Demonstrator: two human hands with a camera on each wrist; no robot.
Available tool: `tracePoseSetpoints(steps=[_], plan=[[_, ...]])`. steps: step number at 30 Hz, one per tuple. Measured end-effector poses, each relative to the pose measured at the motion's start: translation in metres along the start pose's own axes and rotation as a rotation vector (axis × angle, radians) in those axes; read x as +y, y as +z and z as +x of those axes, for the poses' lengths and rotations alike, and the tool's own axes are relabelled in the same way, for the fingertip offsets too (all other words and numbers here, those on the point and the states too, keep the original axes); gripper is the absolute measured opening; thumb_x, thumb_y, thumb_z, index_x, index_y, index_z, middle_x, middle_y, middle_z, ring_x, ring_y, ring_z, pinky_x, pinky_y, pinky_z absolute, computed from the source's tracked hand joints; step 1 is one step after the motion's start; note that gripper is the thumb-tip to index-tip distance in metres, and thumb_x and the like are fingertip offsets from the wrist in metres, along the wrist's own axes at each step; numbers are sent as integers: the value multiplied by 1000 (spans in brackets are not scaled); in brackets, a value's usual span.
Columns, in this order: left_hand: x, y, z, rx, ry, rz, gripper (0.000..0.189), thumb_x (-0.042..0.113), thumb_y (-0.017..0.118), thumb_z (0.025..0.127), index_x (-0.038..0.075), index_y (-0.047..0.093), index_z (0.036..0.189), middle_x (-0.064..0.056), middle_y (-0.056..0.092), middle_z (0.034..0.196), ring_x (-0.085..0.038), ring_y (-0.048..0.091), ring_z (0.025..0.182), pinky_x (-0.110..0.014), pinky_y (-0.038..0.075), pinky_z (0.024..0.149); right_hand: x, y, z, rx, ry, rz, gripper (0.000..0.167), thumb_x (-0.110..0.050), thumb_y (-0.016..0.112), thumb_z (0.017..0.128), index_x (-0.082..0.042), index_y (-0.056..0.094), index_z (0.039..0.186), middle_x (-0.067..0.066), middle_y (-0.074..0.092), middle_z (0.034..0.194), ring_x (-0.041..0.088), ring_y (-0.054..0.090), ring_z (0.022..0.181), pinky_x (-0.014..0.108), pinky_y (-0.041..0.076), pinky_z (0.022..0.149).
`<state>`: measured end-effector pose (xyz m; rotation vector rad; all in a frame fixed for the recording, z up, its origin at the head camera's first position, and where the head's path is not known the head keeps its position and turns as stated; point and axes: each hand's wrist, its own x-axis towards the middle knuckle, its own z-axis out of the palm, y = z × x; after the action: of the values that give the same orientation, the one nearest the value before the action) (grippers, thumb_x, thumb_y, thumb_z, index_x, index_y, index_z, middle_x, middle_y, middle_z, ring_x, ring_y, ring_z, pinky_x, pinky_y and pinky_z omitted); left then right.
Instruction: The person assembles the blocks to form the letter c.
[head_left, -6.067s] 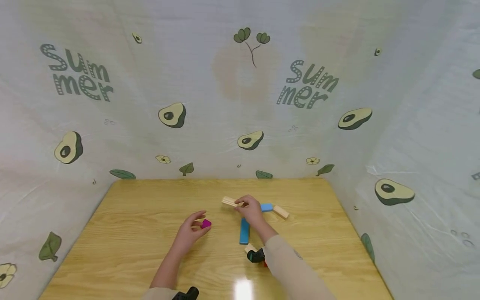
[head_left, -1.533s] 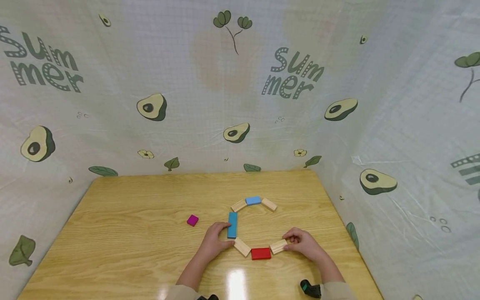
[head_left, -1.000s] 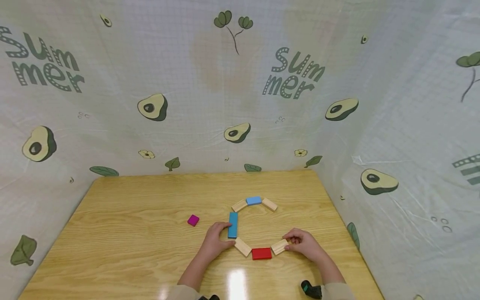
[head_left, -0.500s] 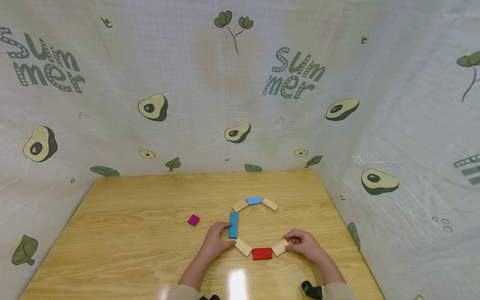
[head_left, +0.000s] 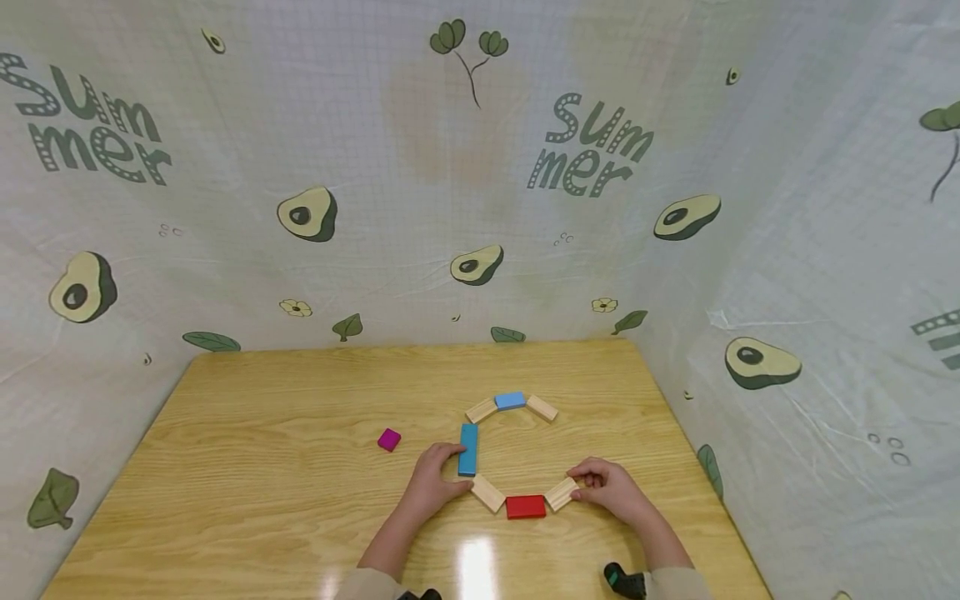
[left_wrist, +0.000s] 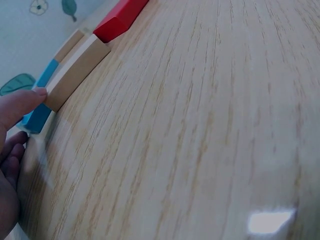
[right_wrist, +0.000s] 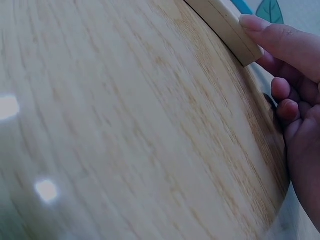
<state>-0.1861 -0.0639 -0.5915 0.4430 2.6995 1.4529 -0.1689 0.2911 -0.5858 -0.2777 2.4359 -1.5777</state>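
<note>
Several blocks lie in an open ring on the wooden table. My left hand (head_left: 433,483) is at the ring's left side, its index finger against the long blue block (head_left: 468,450) and its thumb at the near-left wooden block (head_left: 489,493). In the left wrist view the thumb (left_wrist: 22,106) touches where these two blocks meet. A red block (head_left: 526,507) lies at the near side. To its right, my right hand (head_left: 613,487) pinches the end of another wooden block (head_left: 562,493) between thumb and finger. The right wrist view shows that pinched block (right_wrist: 225,30) too.
At the ring's far side lie a short blue block (head_left: 510,401) and two wooden blocks, one to its left (head_left: 482,410) and one to its right (head_left: 542,408). A magenta block (head_left: 388,440) lies apart at the left. A printed cloth (head_left: 405,250) surrounds the table (head_left: 285,483).
Six seconds ago my left hand held the magenta block and my right hand a wooden block farther back. Over the last 1.5 seconds both hands stay almost still at the ring.
</note>
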Motion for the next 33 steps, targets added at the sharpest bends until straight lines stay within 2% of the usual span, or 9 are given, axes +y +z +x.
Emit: tracePoseSetpoints(steps=[33], plan=[[-4,2,0,11,3,5,57,21,85,76,7,62,126,-14,55,128,-40,44,124,-57,34,103,1,2,1,-1,-5,-14,32,-13,80,80,-2,72,109,9,57,92,11,46,74,23,41,61]])
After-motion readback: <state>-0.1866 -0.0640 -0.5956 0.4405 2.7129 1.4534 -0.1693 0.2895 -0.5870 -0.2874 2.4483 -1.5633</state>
